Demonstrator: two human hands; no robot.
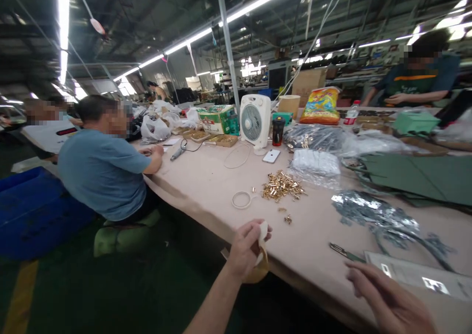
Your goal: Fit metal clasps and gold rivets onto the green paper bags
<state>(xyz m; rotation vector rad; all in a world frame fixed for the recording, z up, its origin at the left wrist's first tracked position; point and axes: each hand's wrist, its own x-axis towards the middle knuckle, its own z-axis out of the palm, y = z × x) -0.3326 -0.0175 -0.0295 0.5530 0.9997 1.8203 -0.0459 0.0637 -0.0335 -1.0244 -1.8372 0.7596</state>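
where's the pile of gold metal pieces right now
In the head view, the gold pile lies on the table just right of centre, between the phone and the left hand, beside the pale ring.

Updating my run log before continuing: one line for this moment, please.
left hand: holds pale strip | right hand: near slim tool | table: gold pieces piled

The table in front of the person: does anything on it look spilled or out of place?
Possibly the gold-coloured metal pieces: they lie in a loose heap straight on the table, with a few stragglers nearer the front edge. They could have been tipped out deliberately; nothing looks plainly damaged.
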